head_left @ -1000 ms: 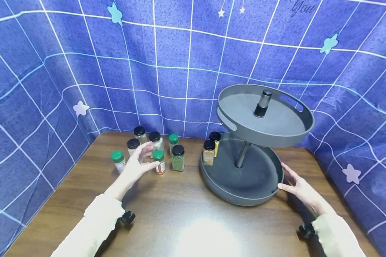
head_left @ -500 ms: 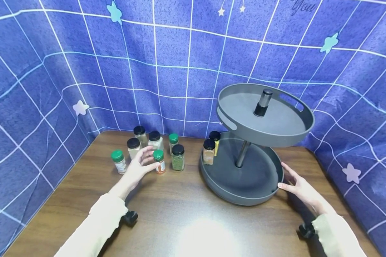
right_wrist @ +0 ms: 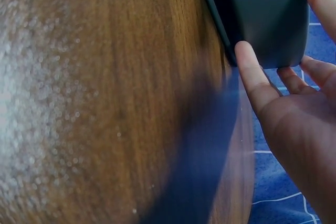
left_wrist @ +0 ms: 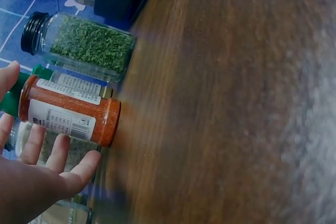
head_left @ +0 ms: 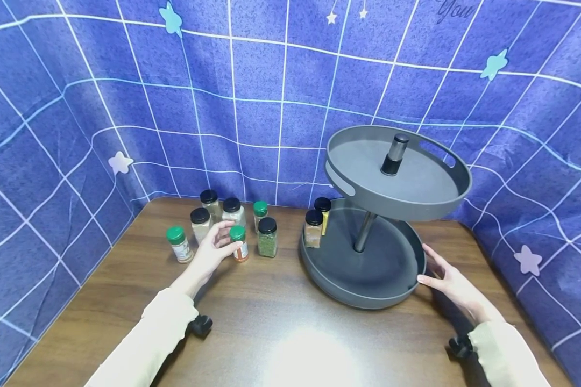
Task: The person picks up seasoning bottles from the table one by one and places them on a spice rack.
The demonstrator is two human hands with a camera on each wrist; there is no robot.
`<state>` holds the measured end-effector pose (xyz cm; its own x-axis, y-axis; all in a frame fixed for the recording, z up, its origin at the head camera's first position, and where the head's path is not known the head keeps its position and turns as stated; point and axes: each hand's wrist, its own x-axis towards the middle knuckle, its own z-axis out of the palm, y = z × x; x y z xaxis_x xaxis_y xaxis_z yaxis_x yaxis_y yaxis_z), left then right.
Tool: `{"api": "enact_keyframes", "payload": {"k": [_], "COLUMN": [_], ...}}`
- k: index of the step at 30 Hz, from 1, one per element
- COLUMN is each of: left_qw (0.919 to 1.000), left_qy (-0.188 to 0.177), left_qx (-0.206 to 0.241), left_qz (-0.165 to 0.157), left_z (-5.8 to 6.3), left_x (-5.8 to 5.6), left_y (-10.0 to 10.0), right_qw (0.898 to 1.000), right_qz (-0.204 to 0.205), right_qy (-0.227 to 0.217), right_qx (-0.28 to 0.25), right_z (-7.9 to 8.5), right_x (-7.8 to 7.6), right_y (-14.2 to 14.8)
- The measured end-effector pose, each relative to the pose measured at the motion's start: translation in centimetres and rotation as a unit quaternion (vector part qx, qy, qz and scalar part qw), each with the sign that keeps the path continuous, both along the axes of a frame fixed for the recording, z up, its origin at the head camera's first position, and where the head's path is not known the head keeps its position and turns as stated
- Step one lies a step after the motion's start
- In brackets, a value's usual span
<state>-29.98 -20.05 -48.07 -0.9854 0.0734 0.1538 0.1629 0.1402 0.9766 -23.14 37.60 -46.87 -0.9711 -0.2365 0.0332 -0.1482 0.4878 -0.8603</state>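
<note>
Red jar (left_wrist: 76, 109): herb jar (left_wrist: 92, 45) beside, pale jar (head_left: 239, 215) behind, perhaps touching.

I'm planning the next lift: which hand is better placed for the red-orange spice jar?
Probably left: the left hand reaches around the spice jar, while the right hand is farther off, at the right side of the lower tray.

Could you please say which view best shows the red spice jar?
The left wrist view: the red spice jar appears large, barcode visible. The head view shows it smaller; the right wrist, not at all.
</note>
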Motion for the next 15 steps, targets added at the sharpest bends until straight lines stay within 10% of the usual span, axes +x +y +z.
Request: {"api": "enact_keyframes", "payload": {"k": [15], "left_qw": [0.9980], "left_qy": [-0.031], "left_qx": [0.044], "left_qz": [-0.034], "left_z": [2.0], "left_x": [1.4], "left_y": [0.6], "right_qw": [1.000], "right_qz": [-0.006], "right_qy": [0.000], "right_qx": [0.014], "right_z": [0.1], "right_x": [0.0], "right_y": [0.0]}}
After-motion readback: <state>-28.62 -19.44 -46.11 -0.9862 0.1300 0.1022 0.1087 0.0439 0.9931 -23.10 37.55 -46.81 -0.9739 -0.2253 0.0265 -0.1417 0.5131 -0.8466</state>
